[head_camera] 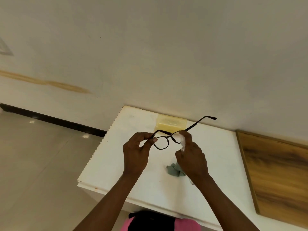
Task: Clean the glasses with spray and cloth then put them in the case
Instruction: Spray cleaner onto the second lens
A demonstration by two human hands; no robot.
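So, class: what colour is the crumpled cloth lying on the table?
Grey-green cloth, seen best in the head view, on the white table.

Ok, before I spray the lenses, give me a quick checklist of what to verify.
1. Glasses held firmly: left hand pinches the frame's end, ok.
2. Spray bottle in right hand, close to a lens: ok.
3. Nozzle aimed at the lens: cannot tell.
4. Cloth within reach on the table: ok.
5. Case open for later: cannot tell.
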